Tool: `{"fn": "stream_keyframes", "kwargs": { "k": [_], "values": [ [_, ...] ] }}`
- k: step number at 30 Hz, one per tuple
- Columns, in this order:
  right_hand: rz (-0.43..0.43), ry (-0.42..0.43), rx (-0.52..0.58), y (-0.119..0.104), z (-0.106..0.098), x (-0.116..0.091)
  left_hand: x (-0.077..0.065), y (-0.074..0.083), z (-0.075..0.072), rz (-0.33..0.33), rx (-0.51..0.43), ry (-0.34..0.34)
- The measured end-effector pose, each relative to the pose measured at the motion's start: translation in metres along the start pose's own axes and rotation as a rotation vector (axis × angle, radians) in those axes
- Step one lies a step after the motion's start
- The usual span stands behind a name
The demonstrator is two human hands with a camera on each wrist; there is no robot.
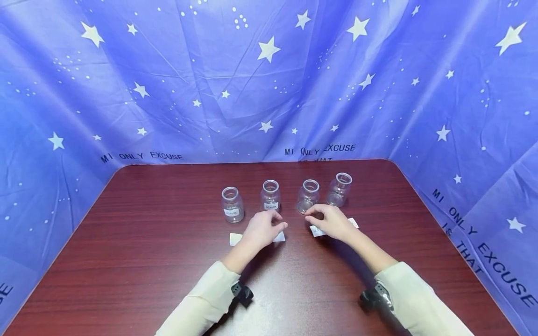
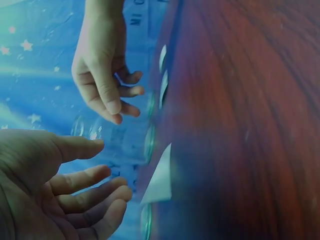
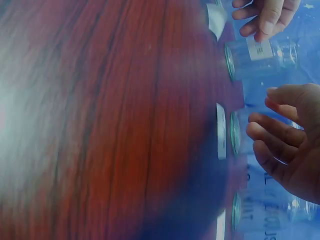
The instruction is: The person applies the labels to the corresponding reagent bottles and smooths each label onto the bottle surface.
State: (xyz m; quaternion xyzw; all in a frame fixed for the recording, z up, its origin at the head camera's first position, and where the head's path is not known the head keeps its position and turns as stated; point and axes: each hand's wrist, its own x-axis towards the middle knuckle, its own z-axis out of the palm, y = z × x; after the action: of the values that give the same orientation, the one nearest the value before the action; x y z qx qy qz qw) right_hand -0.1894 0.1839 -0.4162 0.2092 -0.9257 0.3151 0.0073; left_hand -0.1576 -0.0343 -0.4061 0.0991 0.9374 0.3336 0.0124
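Observation:
My left hand hovers over the white paper slips in front of the two labelled glass jars, its fingers loosely bent with nothing between them. One slip shows left of that hand, another slip right of it. My right hand, also holding nothing, is above two more slips, its fingertips near the base of an unlabelled jar. In the right wrist view, gaps separate the right fingers and thumb. The left wrist view shows a slip beyond the left fingertips.
A labelled jar stands at the left of the row, beside a second labelled jar. Another unlabelled jar stands at the right end. All are upright and lidless on the reddish-brown table. A blue star-patterned cloth hangs behind.

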Motion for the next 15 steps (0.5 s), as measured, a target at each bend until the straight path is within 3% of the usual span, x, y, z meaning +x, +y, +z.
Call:
{"fn": "stream_keyframes", "kwargs": {
  "k": [15],
  "values": [
    [-0.123,-0.102,-0.165,0.023,-0.017,-0.016,0.013,0.038,0.047,0.154,0.137,-0.039]
  ]
}}
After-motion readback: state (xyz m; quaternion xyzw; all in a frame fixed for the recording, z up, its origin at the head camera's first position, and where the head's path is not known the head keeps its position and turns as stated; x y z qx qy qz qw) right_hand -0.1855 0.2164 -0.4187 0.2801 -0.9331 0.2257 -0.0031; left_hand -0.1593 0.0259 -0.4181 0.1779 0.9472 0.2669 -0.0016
